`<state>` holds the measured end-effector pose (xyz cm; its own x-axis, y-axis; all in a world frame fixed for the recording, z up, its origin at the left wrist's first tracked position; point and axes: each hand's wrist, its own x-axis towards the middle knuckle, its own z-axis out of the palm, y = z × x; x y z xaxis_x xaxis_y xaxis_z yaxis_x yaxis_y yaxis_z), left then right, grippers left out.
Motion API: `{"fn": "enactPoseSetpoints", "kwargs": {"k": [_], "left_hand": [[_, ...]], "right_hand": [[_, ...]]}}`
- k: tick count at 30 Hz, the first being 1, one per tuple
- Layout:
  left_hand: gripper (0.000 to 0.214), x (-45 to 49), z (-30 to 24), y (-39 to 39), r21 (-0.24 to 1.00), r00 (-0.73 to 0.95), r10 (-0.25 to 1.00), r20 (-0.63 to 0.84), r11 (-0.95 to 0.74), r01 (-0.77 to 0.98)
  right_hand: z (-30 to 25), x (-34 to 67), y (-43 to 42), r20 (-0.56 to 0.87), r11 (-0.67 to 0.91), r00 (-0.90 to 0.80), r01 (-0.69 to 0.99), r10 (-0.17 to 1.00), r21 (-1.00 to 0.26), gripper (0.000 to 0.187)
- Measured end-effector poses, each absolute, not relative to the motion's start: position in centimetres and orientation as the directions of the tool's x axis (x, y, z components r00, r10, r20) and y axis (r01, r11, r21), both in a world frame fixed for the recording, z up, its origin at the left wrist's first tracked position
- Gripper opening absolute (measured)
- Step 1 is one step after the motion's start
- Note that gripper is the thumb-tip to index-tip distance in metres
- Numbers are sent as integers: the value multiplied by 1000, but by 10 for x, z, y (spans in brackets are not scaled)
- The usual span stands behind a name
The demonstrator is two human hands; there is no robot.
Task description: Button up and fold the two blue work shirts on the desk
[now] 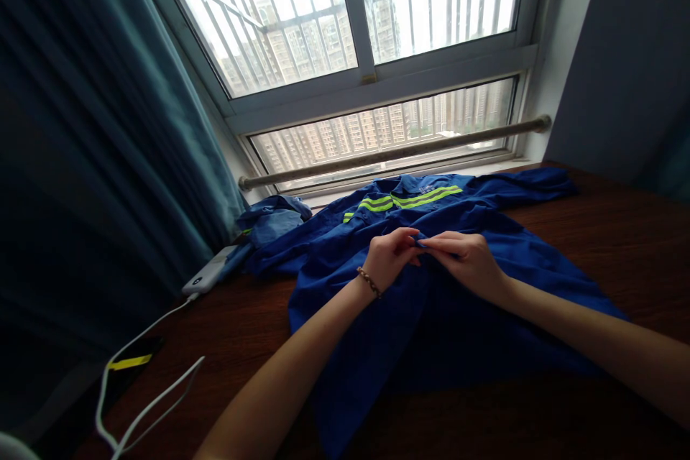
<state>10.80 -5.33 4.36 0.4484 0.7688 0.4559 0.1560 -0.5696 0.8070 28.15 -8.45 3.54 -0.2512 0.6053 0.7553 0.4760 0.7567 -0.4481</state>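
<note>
A blue work jacket [345, 316] with yellow-green reflective stripes lies spread on the dark wooden table, its sleeves stretched out to both sides. My left hand [389, 259], with a beaded bracelet at the wrist, pinches the jacket's front edge near the middle. Close against it, my right hand [470, 262] pinches the same bit of cloth between thumb and fingers. The fingertips of both hands meet there, slightly above the rest of the fabric. Whether a button sits between them is too small to make out.
A folded blue garment [277, 221] lies left of the jacket. A white power bank [209, 272] with a white cable [154, 323] rests near the curtain [177, 122]. Beyond the wooden table [636, 230] stands a window with a metal rail [399, 153] across it.
</note>
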Motion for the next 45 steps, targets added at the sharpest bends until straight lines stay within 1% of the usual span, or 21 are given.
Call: {"fn": "enactPoseSetpoints", "kwargs": {"k": [2,4,7,10,12,13,14,16,18,21,23,24,25,27,31,33,34,36,40,43,45], "left_hand": [[19,106,42,-52,751,441,752,490,-621,224],[12,105,42,-51,644,435,713,551,-694,322],[10,102,40,-52,321,508,546,666,-825,466],[22,101,38,-55,-44,600,359,715,-834,550],[25,101,36,-56,-175,631,296,717,-800,574],[25,101,35,-57,-197,634,278,722,-795,574],[24,101,35,-57,-192,627,267,732,-803,565],[21,102,36,-56,-89,582,289,760,-840,534],[17,102,39,-55,126,503,402,765,-860,494],[14,103,45,-55,497,411,627,661,-777,386],[15,103,48,-56,618,431,686,586,-723,309],[15,103,50,-56,626,464,678,570,-724,290],[16,102,50,-57,603,503,653,567,-745,286],[17,100,51,-58,485,580,566,585,-818,309],[28,95,58,-62,110,750,397,528,-908,403],[40,97,66,-67,-54,809,384,445,-890,453],[47,100,71,-72,-106,812,412,413,-864,493],[55,107,83,-86,-137,758,533,377,-777,614],[58,119,98,-132,-68,569,777,269,-574,816],[61,112,85,-175,-76,544,828,135,-539,839],[62,98,65,-201,-89,600,793,105,-594,800]], "right_hand": [[33,282,-85,788,782,-290,517,543,-349,20],[32,282,-87,807,794,-352,566,474,-220,22],[30,282,-91,812,790,-434,611,390,-52,24],[28,283,-93,814,794,-491,605,312,60,25],[28,284,-93,818,800,-510,590,265,109,27],[28,284,-93,821,800,-515,586,248,125,27],[28,284,-93,822,800,-517,585,239,135,28],[31,283,-94,823,800,-515,584,238,135,29],[33,282,-95,824,802,-503,588,261,105,31],[37,279,-96,826,782,-443,623,347,6,33],[39,278,-97,818,750,-414,661,400,-33,29],[40,278,-97,809,734,-416,678,416,-28,26],[40,278,-97,798,723,-430,691,423,-10,23],[39,279,-98,773,709,-470,704,426,37,21],[36,280,-97,762,703,-493,707,421,70,25],[36,282,-95,759,700,-497,710,421,76,26],[38,284,-94,754,699,-501,710,424,79,26],[44,287,-94,731,714,-537,693,422,96,26],[61,288,-103,573,790,-725,578,382,204,25],[64,282,-127,463,808,-808,521,364,274,22],[59,277,-150,433,828,-830,491,351,269,21]]}}
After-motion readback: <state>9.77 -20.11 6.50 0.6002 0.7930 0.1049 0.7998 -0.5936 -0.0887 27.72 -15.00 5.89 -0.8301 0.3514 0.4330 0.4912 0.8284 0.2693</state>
